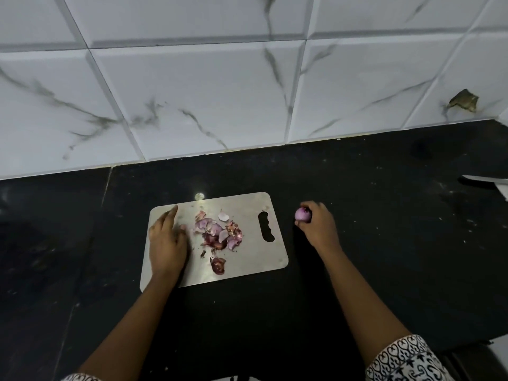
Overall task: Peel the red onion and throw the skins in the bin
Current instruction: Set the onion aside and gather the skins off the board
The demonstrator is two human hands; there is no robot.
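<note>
Your right hand (316,224) holds the peeled red onion (303,215) over the dark tabletop (371,229), just right of the metal cutting board (264,259), fingers curled around it. The skins (218,232) lie heaped mid-board. Your left hand (166,243) rests palm-down on the board's left side, fingers extended and pressed together, beside the heap. No writing is readable.

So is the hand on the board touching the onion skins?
Apart. The head view shows bare metal board between the left hand and the onion skins.
</note>
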